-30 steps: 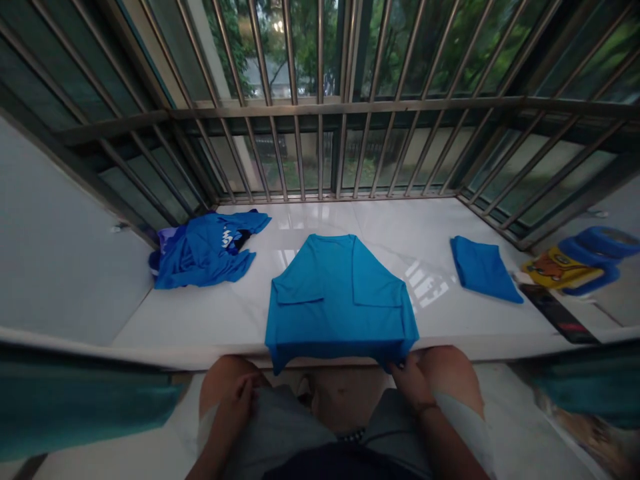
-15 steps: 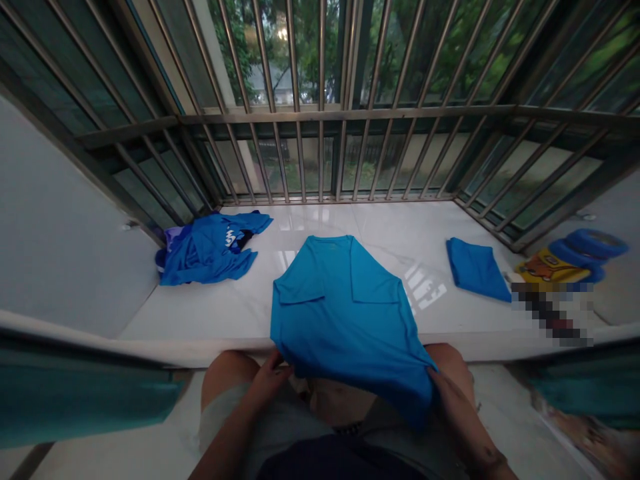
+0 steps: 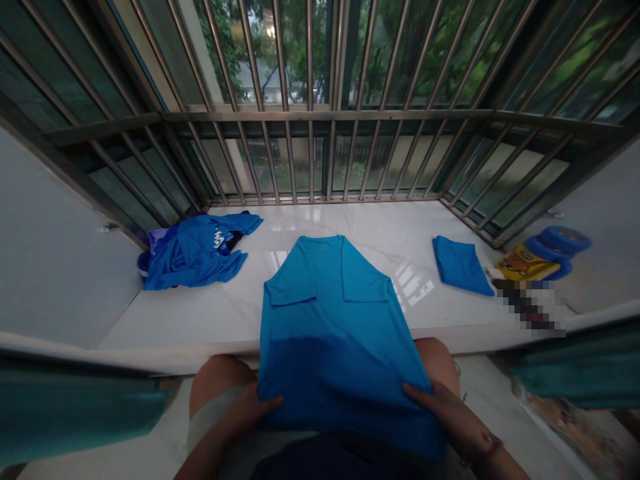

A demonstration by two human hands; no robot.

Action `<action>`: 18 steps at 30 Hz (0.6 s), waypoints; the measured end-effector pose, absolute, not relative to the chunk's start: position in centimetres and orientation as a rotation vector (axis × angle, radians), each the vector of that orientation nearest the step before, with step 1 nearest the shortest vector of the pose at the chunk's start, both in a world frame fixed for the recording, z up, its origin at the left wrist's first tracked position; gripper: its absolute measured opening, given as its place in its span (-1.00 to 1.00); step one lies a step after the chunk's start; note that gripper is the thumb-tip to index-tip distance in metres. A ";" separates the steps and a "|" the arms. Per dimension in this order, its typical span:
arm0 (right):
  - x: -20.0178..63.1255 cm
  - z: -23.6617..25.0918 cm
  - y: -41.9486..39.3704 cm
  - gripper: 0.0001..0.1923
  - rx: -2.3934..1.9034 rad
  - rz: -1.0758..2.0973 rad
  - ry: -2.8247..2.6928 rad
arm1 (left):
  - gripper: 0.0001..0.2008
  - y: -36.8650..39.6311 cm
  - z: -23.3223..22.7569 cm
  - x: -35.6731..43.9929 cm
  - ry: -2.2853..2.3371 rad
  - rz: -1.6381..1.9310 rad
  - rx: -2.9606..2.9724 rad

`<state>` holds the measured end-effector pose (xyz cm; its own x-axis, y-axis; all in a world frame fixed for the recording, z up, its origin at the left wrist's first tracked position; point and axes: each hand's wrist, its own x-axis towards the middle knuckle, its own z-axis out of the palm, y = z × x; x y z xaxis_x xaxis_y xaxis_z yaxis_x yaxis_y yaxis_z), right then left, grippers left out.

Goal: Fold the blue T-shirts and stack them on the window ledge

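Note:
A bright blue T-shirt (image 3: 333,320) lies with its sleeves folded in, its top half on the white marble sill (image 3: 200,313) and its bottom half pulled over my lap. My left hand (image 3: 250,410) grips the shirt's lower left edge. My right hand (image 3: 445,413) holds the lower right edge, fingers on top of the cloth.
A crumpled pile of blue clothes (image 3: 197,250) sits at the sill's back left. A folded blue garment (image 3: 460,265) lies at the right, beside a yellow and blue object (image 3: 543,253). Metal window bars (image 3: 310,113) close off the far side. Teal curtains (image 3: 75,413) hang at both sides.
My hands took hold of the shirt's hem and drew its lower half off the sill toward me, over my lap. The left hand came up from my knee to the hem.

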<state>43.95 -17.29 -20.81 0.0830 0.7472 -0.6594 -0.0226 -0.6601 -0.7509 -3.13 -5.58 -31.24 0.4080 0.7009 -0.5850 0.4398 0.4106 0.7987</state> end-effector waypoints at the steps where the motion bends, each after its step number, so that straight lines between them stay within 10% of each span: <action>1: 44.0 -20.6 -17.4 -0.12 -1.749 1.654 -0.697 | -0.33 -5.8 -30.5 -3.5 1.170 0.187 1.218; 18: 46.3 -25.5 -17.2 -0.34 -2.224 1.125 -1.116 | -0.35 -6.7 -29.2 -4.6 1.295 0.127 1.426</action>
